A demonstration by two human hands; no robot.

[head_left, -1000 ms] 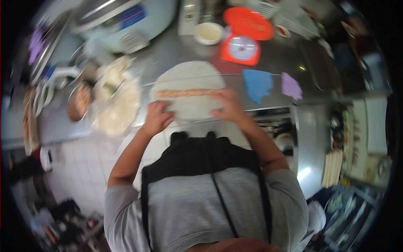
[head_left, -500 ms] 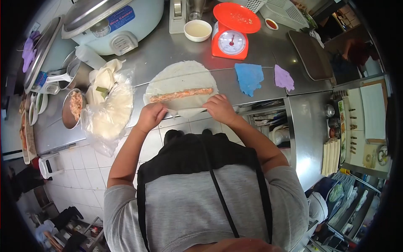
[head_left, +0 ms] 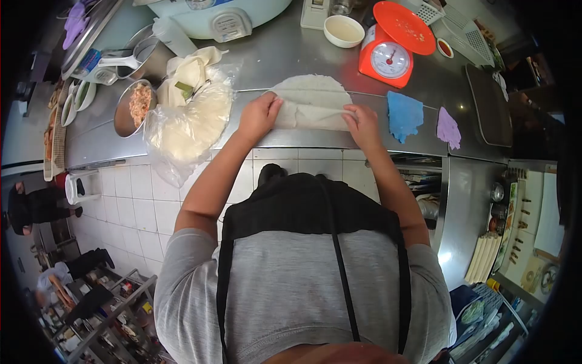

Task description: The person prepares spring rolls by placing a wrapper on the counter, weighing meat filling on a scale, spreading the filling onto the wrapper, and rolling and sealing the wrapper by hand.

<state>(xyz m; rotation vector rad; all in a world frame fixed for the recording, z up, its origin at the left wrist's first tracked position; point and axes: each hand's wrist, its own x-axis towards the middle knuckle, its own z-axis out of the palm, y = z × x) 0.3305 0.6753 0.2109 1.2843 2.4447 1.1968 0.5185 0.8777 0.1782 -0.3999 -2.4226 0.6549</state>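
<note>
A thin round white wrapper (head_left: 315, 91) lies on the steel counter, its near edge folded up over the filling, which is now hidden. At the left end of the fold, my left hand (head_left: 260, 115) pinches the wrapper. My right hand (head_left: 362, 124) pinches the fold's right end between thumb and fingers. Left of the wrapper sits a plastic bag of wrappers (head_left: 197, 121), with a metal bowl of orange-pink filling (head_left: 140, 104) beyond it.
A red scale (head_left: 390, 59) and a white bowl (head_left: 344, 31) stand at the back. Blue cloth (head_left: 405, 116) and purple cloth (head_left: 448, 127) lie to the right, near a dark tray (head_left: 488, 106). Another person (head_left: 39, 206) is at far left.
Both hands have lifted the wrapper's near edge and carried it away from me over the strip of filling, covering it. The head view has shifted, and a person now shows at far left.
</note>
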